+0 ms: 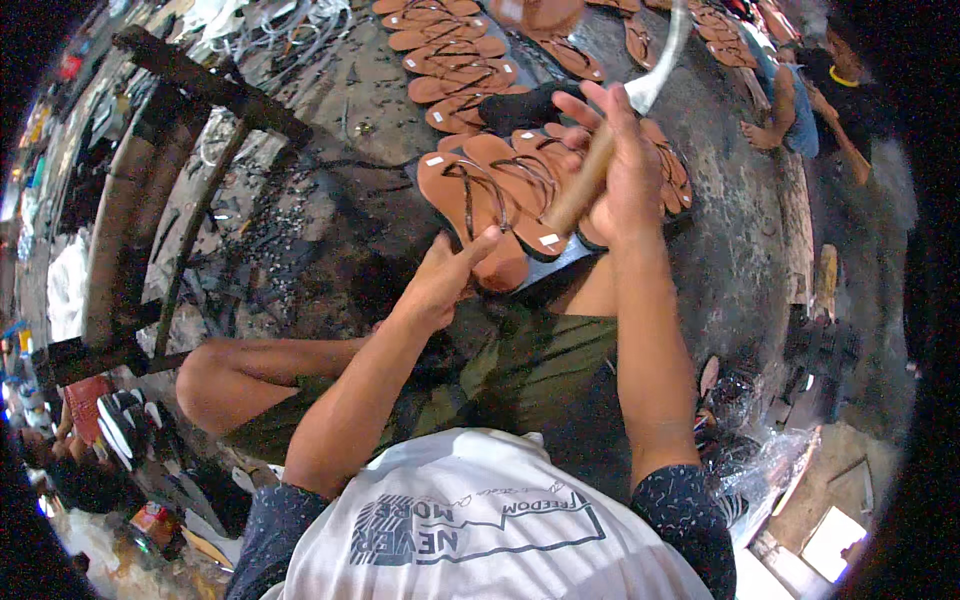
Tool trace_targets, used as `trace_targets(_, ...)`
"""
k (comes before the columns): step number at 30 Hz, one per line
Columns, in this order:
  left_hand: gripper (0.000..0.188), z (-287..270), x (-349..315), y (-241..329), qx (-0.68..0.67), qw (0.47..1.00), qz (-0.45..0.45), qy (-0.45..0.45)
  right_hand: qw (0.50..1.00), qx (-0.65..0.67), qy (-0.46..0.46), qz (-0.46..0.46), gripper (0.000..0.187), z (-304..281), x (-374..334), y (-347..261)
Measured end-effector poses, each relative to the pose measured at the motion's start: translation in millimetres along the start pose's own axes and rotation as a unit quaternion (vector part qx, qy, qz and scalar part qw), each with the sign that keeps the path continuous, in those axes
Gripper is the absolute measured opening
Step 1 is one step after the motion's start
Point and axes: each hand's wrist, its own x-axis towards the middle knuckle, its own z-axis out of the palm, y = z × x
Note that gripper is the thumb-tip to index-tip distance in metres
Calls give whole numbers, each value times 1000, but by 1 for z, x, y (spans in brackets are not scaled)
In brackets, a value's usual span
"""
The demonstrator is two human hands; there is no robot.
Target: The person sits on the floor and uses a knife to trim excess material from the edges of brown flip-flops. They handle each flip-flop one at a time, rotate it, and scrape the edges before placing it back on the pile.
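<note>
My left hand [447, 278] grips a brown thong sandal [457, 190] at its near edge, thumb on top. The sandal has dark thin straps and lies among other brown sandals [503, 168] in a row over my lap. Another sole [502, 268] shows just under my thumb. My right hand [630, 180] is raised over the right end of that row, around the wooden handle [583, 187] of a tool. The tool's pale curved metal end [655, 88] points up and away, smeared by motion, so its kind is unclear.
More brown sandals [455, 65] lie in rows on the dark floor ahead. A wooden frame [215, 85] stands at left, with dark scraps [250, 240] beside it. Clear plastic wrapping [760, 455] lies at right. Another person's foot [765, 135] and arm show at far right.
</note>
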Motion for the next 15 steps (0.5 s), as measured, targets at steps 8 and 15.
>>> trace_targets(8, 46, 29, 43, -47, 82, 977, 49, 190, 969, -199, -18, 142, 24, -71, -138, 57)
trace_targets(15, 38, 25, 7, -12, -101, 982, 37, 156, 887, -437, -71, 135, 37, -66, -210, 77)
